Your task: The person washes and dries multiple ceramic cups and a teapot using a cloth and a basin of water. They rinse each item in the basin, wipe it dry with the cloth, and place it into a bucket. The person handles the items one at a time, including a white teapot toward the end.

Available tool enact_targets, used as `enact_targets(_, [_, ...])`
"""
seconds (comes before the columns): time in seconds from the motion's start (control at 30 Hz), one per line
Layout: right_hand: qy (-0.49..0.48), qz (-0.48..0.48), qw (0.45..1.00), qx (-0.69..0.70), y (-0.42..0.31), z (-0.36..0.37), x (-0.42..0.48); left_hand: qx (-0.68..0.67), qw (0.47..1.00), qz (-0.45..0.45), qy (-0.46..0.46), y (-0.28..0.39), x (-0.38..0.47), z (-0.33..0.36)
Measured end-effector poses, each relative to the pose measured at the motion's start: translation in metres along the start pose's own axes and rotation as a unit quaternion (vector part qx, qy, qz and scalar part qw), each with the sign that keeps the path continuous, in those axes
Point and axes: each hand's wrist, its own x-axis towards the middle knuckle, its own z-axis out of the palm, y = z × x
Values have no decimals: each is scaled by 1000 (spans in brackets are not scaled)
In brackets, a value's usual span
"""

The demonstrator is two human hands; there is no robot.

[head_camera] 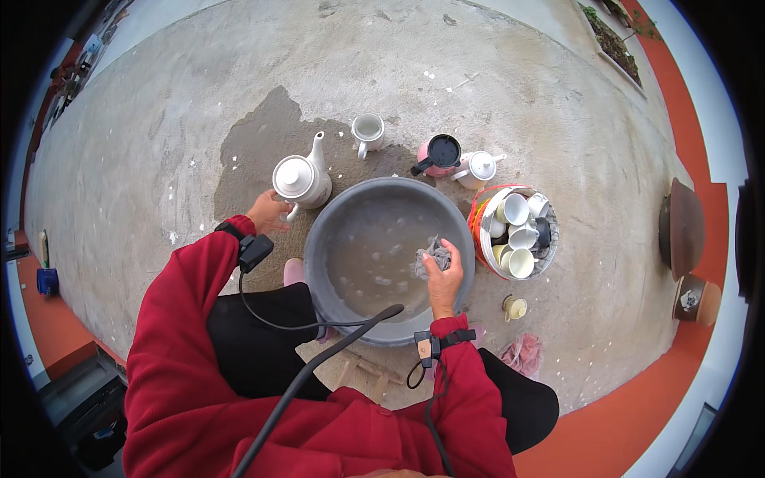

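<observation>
My left hand (269,212) is at the handle of a white lidded teapot (305,182) standing on wet concrete; whether its fingers close on the handle is hard to tell. Over the right side of a large grey basin (317,239), my right hand (444,278) grips a crumpled grey cloth or mesh scrubber (435,257). Cloudy water (364,239) with patches of foam fills the basin. Beyond it stand a white mug (367,128), a pink mug with a black lid (441,154) and a small white teapot (478,168).
Right of the basin, a white bucket (553,239) holds several cups. Nearer me are a small yellowish lidded pot (514,308) and a crumpled pink plastic bag (523,354). Large brown vessels (685,230) stand at the far right. Black cables hang across my front.
</observation>
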Motion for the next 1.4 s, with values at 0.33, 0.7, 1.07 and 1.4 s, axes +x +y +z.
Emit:
enact_targets(0.33, [-84,35,996,-4,-21,9,9,-23,996,49,-74,0,-2,17])
enact_targets(0.7, [-88,53,995,15,-13,4,9,4,992,101,74,5,-8,25])
enact_targets(1.07, [-167,30,985,-22,-10,26,25,25,991,94,89,12,-16,20])
enact_targets(1.4, [-257,-3,966,-4,-26,77,42,-14,982,154,105,34,-15,13])
